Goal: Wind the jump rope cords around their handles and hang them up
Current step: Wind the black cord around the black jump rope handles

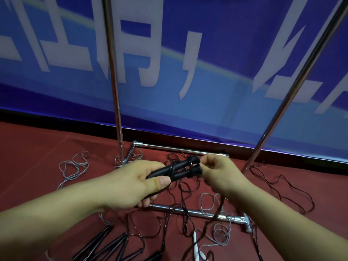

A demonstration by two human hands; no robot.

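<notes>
Spare black handles (105, 243) and a white handle (196, 245) lie on the red floor (33, 159) at the near edge, amid loose black and grey cords (222, 236). Just above them, a person's left hand (131, 185) has its grip clenched around a pair of black jump rope handles (178, 169) held side by side, thumb pressed on top, with a black cord (172, 169) looped around the pair near the middle. The right hand (218, 176) meets the handles' far ends, its fingers curled there and pinching at the cord close to the tips; the exact hold is partly hidden. The bundle hangs in the air over the chrome base bars of a metal rack (188, 210), whose two upright poles (113, 72) rise on either side. More grey cord (75, 166) sprawls on the floor to the left. Behind the rack, a blue banner (207, 81) with large white characters covers the wall.
</notes>
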